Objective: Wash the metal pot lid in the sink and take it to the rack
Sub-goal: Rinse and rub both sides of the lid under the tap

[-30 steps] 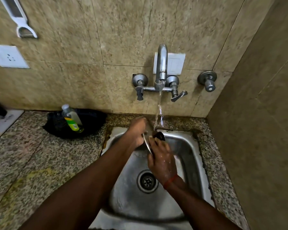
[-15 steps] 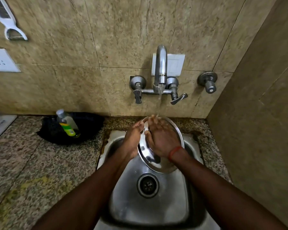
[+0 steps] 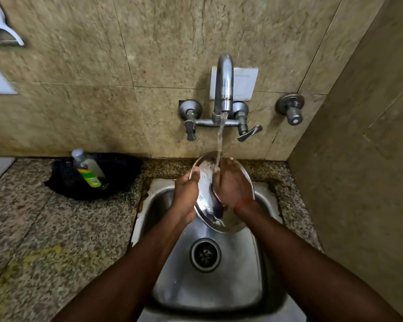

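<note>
The round metal pot lid (image 3: 206, 201) is tilted up over the far end of the steel sink (image 3: 207, 287), its shiny face toward me. My left hand (image 3: 186, 196) grips its left rim, thumb over the edge. My right hand (image 3: 230, 184) lies flat on the lid's face, fingers pointing up into the water stream (image 3: 219, 140) that runs from the wall tap (image 3: 223, 89). A red thread circles my right wrist. Much of the lid's right half is hidden under that hand.
A soap bottle (image 3: 89, 169) leans on a black cloth or bag (image 3: 116, 173) on the granite counter (image 3: 56, 228) to the left. The sink drain (image 3: 205, 254) is open below. A tiled side wall (image 3: 358, 182) closes in on the right. A white peeler (image 3: 0, 26) hangs at upper left.
One second ago the lid was held edge-on low in the sink. It now stands raised with its face toward me, under the stream, with my right palm on it.
</note>
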